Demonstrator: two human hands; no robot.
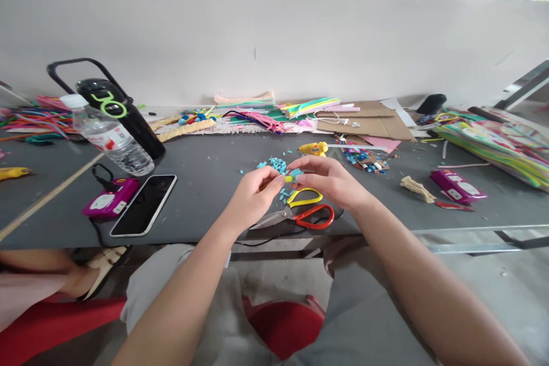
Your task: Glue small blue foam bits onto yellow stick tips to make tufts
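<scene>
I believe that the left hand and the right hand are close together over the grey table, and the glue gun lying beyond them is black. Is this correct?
Not entirely: the head view shows that the glue gun is yellow, lying beyond the left hand and right hand.

Head camera, worn by that person (407,257) over there | up above the near edge of the dark grey, flat-topped table (206,177) | facing forward, tipped down | near the bare left hand (257,186) and bare right hand (332,182), mid-view | wide: grey-trousered legs (362,309) below, pale, flat upright panel (253,40) behind the surface's far edge above
</scene>
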